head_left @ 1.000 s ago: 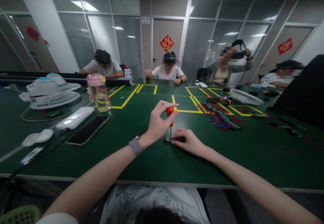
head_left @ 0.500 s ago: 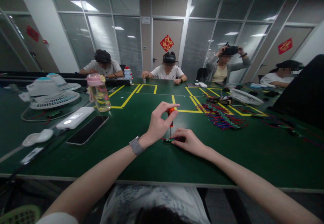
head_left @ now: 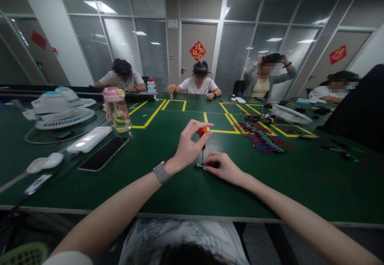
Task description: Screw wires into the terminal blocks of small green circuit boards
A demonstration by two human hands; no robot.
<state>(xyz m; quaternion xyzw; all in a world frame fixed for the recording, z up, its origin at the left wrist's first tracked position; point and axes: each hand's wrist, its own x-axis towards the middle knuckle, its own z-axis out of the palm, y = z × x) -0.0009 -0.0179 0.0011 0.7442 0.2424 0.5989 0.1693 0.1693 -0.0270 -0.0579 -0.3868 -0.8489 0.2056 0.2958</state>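
Observation:
An orange-and-black screwdriver (head_left: 203, 141) stands upright with its tip on a small green circuit board (head_left: 198, 166), which lies on the green table (head_left: 168, 201). Around the screwdriver's handle, my left hand (head_left: 190, 144) curves its thumb and fingers; a grey watch (head_left: 162, 172) is on that wrist. My right hand (head_left: 223, 167) rests on the table and pinches the board's right end, where a dark part is partly hidden by the fingers. Thin wires stick out at the board's left end.
To the left are a phone (head_left: 104, 154), a white power strip (head_left: 89, 139), a pink-lidded bottle (head_left: 117, 111) and fans (head_left: 64, 111). Wired boards (head_left: 264, 137) lie at right, before a dark screen (head_left: 360, 109). Several people sit across the table.
The fingers of my left hand have shifted very slightly about the screwdriver handle. My right hand and the board look unmoved.

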